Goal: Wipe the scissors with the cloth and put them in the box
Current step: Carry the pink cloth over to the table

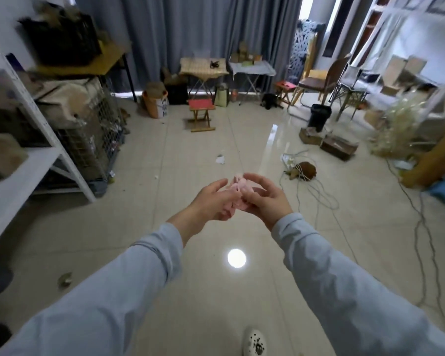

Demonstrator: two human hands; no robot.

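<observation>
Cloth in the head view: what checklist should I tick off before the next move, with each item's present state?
1. Cloth held: ok, left hand and right hand both grip it.
2. Scissors visible: cannot tell, the bunched cloth may hide them.
3. Box found: cannot tell, none stands out.
4. Floor free of snags: not ok, cables lie to the right.

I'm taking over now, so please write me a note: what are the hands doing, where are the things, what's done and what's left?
Left hand: holds the crumpled pink cloth.
Right hand: fingers pinch the same cloth.
Both are held up over the shiny beige tiled floor.
Scissors: not visible, perhaps wrapped inside the cloth.
Box: cannot tell which.
Done: unclear.
Left: wiping, then boxing the scissors.
</observation>
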